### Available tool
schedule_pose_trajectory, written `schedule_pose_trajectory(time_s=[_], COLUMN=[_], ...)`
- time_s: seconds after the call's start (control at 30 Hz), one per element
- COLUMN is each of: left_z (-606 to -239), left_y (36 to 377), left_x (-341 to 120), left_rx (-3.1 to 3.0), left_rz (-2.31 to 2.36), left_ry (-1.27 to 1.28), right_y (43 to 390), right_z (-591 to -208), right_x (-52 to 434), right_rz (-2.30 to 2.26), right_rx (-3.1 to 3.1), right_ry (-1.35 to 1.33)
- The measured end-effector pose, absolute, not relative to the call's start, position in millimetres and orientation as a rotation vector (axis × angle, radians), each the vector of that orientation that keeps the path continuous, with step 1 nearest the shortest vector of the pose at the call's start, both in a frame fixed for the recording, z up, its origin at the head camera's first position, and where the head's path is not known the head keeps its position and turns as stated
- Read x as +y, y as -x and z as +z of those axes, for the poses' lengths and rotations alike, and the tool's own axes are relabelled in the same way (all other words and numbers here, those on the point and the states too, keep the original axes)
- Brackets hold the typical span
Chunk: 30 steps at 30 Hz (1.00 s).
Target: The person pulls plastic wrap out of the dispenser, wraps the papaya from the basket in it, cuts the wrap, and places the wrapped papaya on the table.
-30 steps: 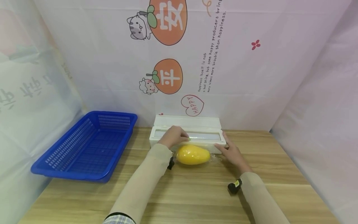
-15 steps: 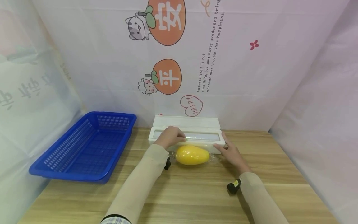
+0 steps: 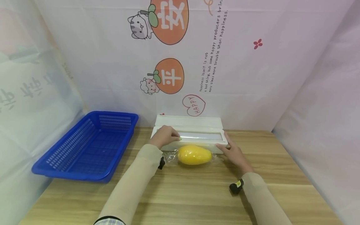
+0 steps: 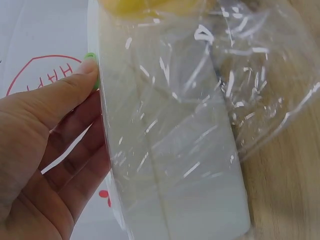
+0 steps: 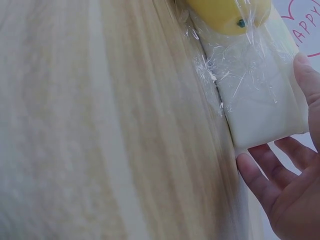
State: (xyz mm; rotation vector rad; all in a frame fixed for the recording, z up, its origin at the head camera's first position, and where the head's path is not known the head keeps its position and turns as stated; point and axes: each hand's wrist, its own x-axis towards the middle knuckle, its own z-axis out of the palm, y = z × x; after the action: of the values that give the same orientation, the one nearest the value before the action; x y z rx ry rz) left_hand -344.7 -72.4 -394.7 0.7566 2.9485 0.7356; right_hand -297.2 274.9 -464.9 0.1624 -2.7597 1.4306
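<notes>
A long white cling film dispenser box (image 3: 194,143) stands by the back wall, its lid (image 3: 188,122) raised. My left hand (image 3: 165,136) pinches a small green slider (image 4: 96,77) on the box's front top edge, left of its middle. My right hand (image 3: 232,153) grips the right end of the box, thumb at the front edge and fingers around the end in the right wrist view. Against the box front lies a yellow mango-like fruit (image 3: 194,155), wrapped in clear film (image 4: 250,85) that spreads out on both sides.
A blue plastic basket (image 3: 105,150) with slotted walls stands on the left of the wooden table (image 3: 197,193). Printed white cloth (image 3: 239,78) hangs behind and on both sides. Each wrist bears a small black camera (image 3: 236,187).
My left hand has slid leftward along the box's edge with the green slider, from near the middle towards the left. The right hand, the box and the fruit have stayed in place.
</notes>
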Motion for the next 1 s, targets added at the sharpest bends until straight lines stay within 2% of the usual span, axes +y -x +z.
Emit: schedule_pose_trajectory(time_s=[0.53,1.0], left_z=[-396.6,-393.6], left_y=[349.1,344.4], left_x=[-103.0,-110.0], left_rx=[2.935,2.92], left_rz=[0.753,0.759], left_ry=[-0.76,-0.681], right_y=[296.7,296.6], right_z=[-463.8,-465.4], right_x=[274.2,275.2], right_rz=[1.424,1.437], right_rx=[-2.763,-2.761], right_ry=[-0.154,-0.146])
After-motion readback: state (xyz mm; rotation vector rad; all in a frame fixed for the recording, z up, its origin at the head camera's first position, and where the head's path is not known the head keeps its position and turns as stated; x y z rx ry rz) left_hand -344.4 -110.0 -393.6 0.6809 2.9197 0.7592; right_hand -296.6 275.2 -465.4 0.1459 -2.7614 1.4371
